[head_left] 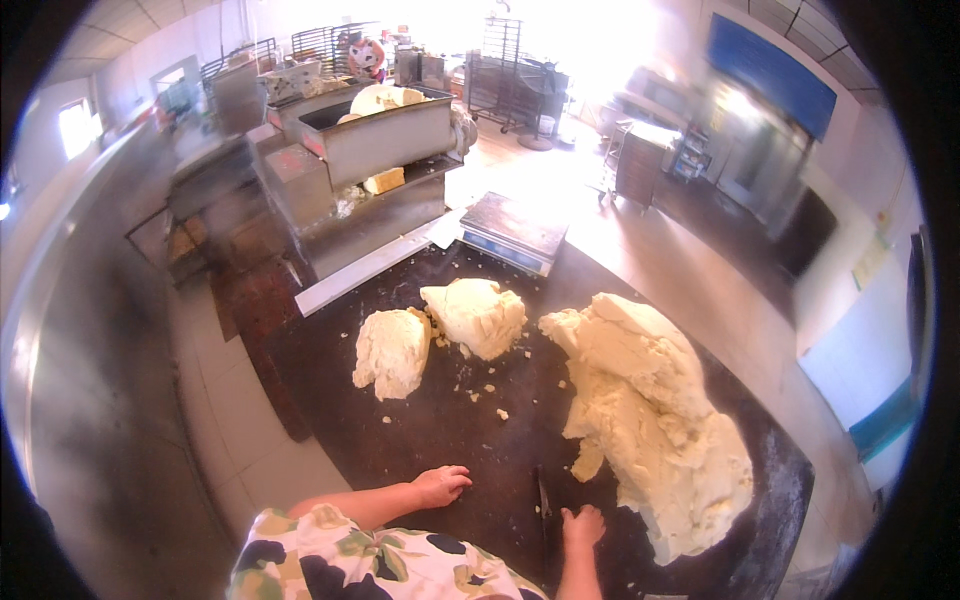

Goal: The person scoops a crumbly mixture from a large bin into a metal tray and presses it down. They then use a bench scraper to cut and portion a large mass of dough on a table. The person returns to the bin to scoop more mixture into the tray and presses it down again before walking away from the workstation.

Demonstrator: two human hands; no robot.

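My left hand (441,487) rests low over the dark work table (440,435), its fingers loosely bent and nothing visible in them. To its right, my right hand (583,525) is closed beside the largest dough mass (660,420), with the thumb toward the left; I see nothing in it. A thin dark tool, perhaps a knife (543,492), lies between my hands, just left of the right one. Farther back sit two smaller dough lumps, a left one (392,353) and a right one (476,317), nearly touching. Crumbs of dough are scattered around them.
A flat scale (514,232) stands at the table's far edge. Beyond it, a metal machine with a trough (390,135) holds more pale dough. A white strip (375,268) runs along the back left edge. Wheeled racks (495,75) stand farther off.
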